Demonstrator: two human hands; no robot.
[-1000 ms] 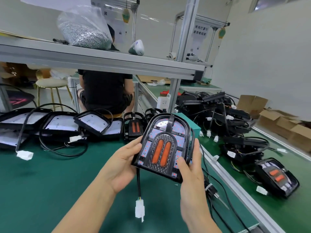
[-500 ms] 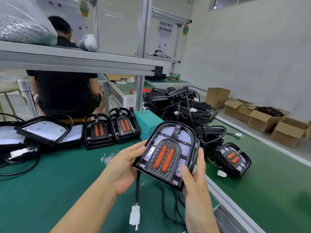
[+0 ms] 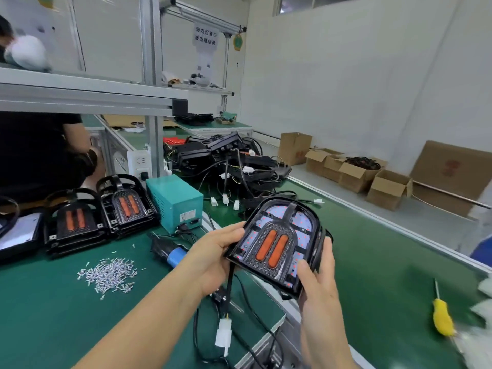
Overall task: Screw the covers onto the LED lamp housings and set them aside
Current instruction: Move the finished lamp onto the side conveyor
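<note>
From the head view, the left hand [image 3: 213, 258] and right hand [image 3: 319, 286] still grasp the covered lamp [image 3: 277, 242] by its edges above the green bench [image 3: 40, 315], while the scene has swung rightward, newly revealing a screw pile [image 3: 109, 274], a blue-tipped driver [image 3: 169, 251] and a yellow screwdriver [image 3: 442, 319].

A hanging white sign [image 3: 205, 35] reads 转向灯罩与装饰框组装.

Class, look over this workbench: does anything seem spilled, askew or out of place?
Loose screws lie scattered in a heap on the green mat, in no tray. A yellow-handled screwdriver lies alone on the conveyor belt. The lamp held by both hands looks intact.
</note>
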